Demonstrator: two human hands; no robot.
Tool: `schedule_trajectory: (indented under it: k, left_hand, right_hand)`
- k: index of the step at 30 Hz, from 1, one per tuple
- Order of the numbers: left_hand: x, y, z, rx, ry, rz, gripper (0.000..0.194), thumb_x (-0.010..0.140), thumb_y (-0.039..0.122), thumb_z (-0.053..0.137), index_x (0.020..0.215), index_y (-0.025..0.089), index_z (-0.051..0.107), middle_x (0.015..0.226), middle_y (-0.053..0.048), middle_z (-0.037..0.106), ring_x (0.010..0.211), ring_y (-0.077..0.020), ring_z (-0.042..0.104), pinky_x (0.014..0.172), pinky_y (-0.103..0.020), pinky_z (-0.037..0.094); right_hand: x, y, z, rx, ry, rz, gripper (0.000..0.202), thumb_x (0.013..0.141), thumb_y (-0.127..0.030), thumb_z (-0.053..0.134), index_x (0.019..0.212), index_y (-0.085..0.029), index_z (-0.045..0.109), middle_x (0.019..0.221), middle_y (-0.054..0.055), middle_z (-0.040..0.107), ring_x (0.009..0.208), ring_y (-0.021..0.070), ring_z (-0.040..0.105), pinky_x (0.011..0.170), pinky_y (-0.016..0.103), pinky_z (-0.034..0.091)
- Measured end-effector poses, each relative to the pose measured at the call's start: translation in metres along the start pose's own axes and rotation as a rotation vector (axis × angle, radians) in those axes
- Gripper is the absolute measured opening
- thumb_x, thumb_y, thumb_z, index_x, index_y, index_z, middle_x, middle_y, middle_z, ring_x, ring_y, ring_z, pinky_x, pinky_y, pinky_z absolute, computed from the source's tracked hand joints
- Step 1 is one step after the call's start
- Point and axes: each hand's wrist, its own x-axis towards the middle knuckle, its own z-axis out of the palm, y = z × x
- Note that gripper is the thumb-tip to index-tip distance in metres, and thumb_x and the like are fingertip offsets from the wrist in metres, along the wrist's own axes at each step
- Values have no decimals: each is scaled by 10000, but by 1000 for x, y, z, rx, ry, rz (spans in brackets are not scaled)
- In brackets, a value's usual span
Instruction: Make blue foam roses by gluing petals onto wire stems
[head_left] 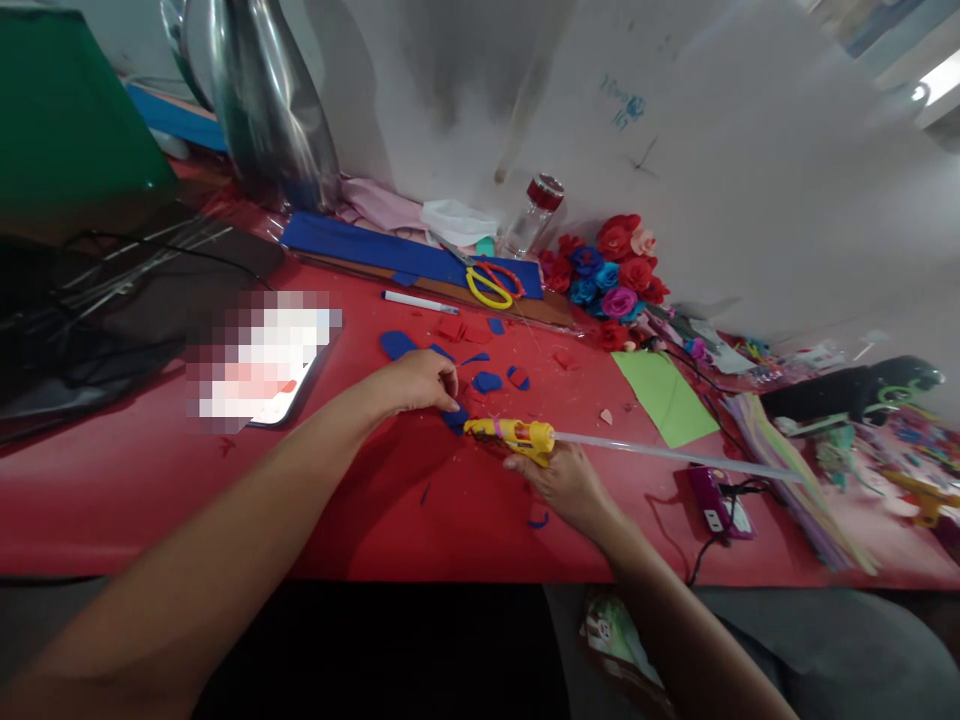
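My right hand (566,485) is wrapped round a yellow hot glue gun (517,437), with a long clear glue stick (667,458) running out of its back to the right. The nozzle points left and meets or nearly meets a small dark blue cut piece (454,420). That piece is pinched between the fingertips of my left hand (424,382), just above the red tabletop. Several other blue cut pieces (487,382) lie beyond my hands, along with small red scraps (457,328). A blue petal-shaped piece (397,345) rests by my left wrist.
Scissors (491,285) lie on a blue sheet (360,245), near a white marker (420,302). Behind stand a steel jug (274,110), a glass jar (532,215) and a flower bunch (615,270). A phone (277,365) lies left; a purple power strip (720,503) with cords lies right.
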Motion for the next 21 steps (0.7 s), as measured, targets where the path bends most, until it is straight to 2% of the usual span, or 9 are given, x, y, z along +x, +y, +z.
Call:
schedule_trajectory:
  k: [3, 7, 12, 21]
  left_hand:
    - [-1, 0, -1, 51, -40, 29, 120, 553, 218, 700, 664, 204, 658, 626, 1, 656, 600, -150, 549, 559, -250, 355]
    - [-2, 2, -2, 109, -22, 51, 164, 531, 146, 699, 683, 200, 667, 688, -11, 673, 662, -162, 580, 580, -242, 371]
    - [-4, 7, -2, 162, -17, 44, 157, 540, 149, 703, 684, 202, 674, 727, -20, 692, 687, -173, 596, 593, -246, 382]
    - [-4, 9, -3, 178, -26, 31, 152, 554, 143, 691, 693, 203, 676, 718, -14, 684, 671, -168, 589, 589, -245, 380]
  right_hand:
    - [0, 1, 1, 6, 5, 7, 263, 812, -445, 628, 921, -233, 739, 871, 72, 758, 820, 259, 692, 719, 331, 505]
    - [2, 1, 0, -7, 2, 1, 278, 817, -454, 620, 896, -217, 743, 847, 81, 756, 812, 275, 693, 719, 344, 504]
    - [4, 2, -1, -24, 12, -1, 299, 824, -467, 611, 962, -234, 737, 936, 86, 757, 908, 290, 683, 740, 353, 510]
    - [6, 9, -3, -4, 50, 36, 264, 793, -481, 636, 829, -239, 737, 802, 82, 748, 795, 275, 681, 687, 344, 498]
